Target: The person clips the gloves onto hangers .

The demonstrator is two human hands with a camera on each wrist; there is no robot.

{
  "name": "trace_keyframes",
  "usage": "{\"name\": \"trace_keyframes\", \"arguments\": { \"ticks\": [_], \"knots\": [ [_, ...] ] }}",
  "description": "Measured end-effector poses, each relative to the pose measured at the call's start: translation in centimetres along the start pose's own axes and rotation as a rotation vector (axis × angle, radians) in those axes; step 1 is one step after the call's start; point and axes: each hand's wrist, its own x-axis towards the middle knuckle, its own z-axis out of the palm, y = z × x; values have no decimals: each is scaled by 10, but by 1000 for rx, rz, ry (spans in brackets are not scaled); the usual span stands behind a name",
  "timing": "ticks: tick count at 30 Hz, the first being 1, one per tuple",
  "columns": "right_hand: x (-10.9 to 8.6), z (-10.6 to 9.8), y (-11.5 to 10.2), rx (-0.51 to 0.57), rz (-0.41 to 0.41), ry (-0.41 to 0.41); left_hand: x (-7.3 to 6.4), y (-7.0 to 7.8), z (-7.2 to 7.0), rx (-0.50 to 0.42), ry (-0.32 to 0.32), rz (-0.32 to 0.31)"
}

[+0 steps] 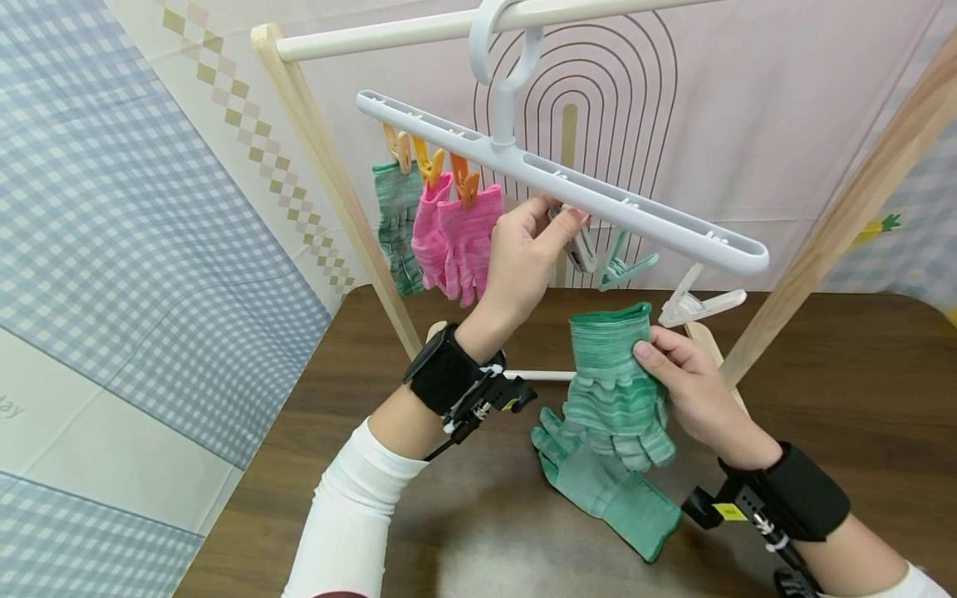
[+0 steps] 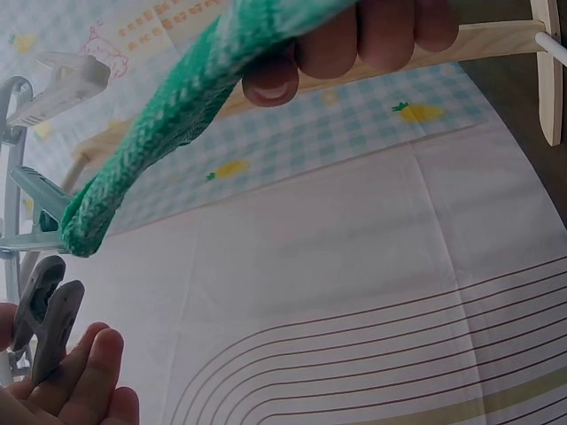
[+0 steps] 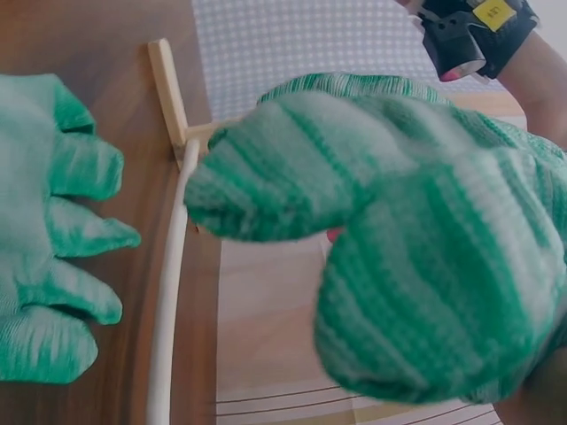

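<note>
My left hand [image 1: 519, 262] pinches a grey clothespin [image 1: 583, 251] that hangs under the white hanger [image 1: 643, 218]; the left wrist view also shows this clothespin [image 2: 58, 332] between thumb and fingers. With my right hand [image 1: 691, 390] I hold a striped green knit glove [image 1: 609, 349] by the side of its cuff, fingers of the glove dangling down. Its cuff edge faces up, below and to the right of the grey clothespin. Under it, a second green glove [image 1: 628, 507] lies flat on the table. In the right wrist view the held glove [image 3: 425, 274] fills the middle and hides my fingers.
Peach [image 1: 397, 146], yellow [image 1: 428, 162] and orange [image 1: 464, 183] clothespins hold a striped green glove [image 1: 398, 224] and pink gloves [image 1: 469, 237] at the hanger's left. Teal [image 1: 624, 267] and white [image 1: 699, 306] clothespins hang at right. The hanger hooks over a rod [image 1: 389, 37] between wooden posts [image 1: 336, 183].
</note>
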Motion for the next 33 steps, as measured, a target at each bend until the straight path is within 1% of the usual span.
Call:
{"name": "trace_keyframes", "arguments": {
  "ticks": [3,6,10,12,14,16,20,23,27,33],
  "knots": [
    [3,0,-2,34,14,-23,0,1,0,-2,4,-7],
    [7,0,-2,39,37,-32,-1,1,0,-4,6,-4],
    [13,1,-2,10,88,6,-1,1,-1,-2,3,7],
    [16,1,-3,8,120,26,-2,1,-1,-4,0,7],
    [19,2,-4,14,136,33,-2,1,-1,-10,-4,6],
    [22,2,-4,21,134,39,-2,1,-1,-20,-8,4],
    [26,3,-4,40,91,54,-3,1,-1,-31,-14,8],
    [28,4,-4,56,76,53,-3,1,-1,-31,-16,12],
    [29,3,-3,67,71,26,-4,1,-1,-37,-19,17],
    [31,2,-4,186,56,-86,-4,0,-1,-44,-26,29]
  ]
}}
